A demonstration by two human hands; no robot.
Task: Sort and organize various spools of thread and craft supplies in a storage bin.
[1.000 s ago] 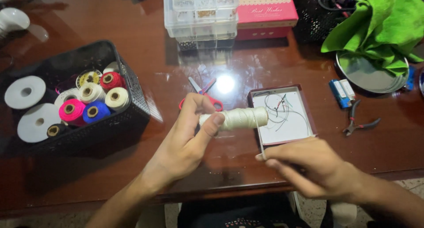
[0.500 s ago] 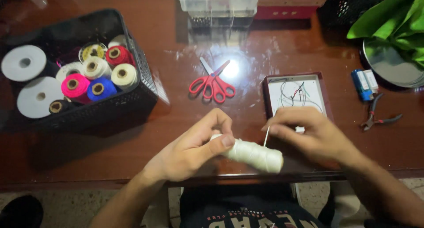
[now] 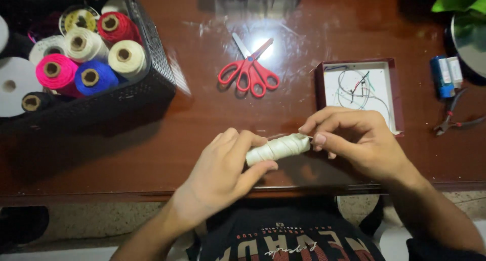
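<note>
- The left hand (image 3: 223,172) had its fingers closed around the near end of a cream spool of thread (image 3: 278,148), thumb underneath, holding it just above the table (image 3: 202,119) edge at the lower centre of the frame.
- The right hand (image 3: 359,142) pinched its thumb and forefinger together at the spool's far tip, seemingly on the loose thread end, though the strand itself was too fine to make out.
- The spool looked light and firm, its wound surface a little slick; it seemed best gripped round the middle, where the winding is thickest, not by the thread alone.
- Just beyond the right hand sat a shallow white tray (image 3: 392,89) with scraps of thread in it.
- Red scissors (image 3: 249,71) lay open at the upper centre.
- A black basket (image 3: 152,84) of coloured spools filled the upper left.
- Pliers (image 3: 453,120) and a blue tube (image 3: 439,76) lay at the right edge.
</note>
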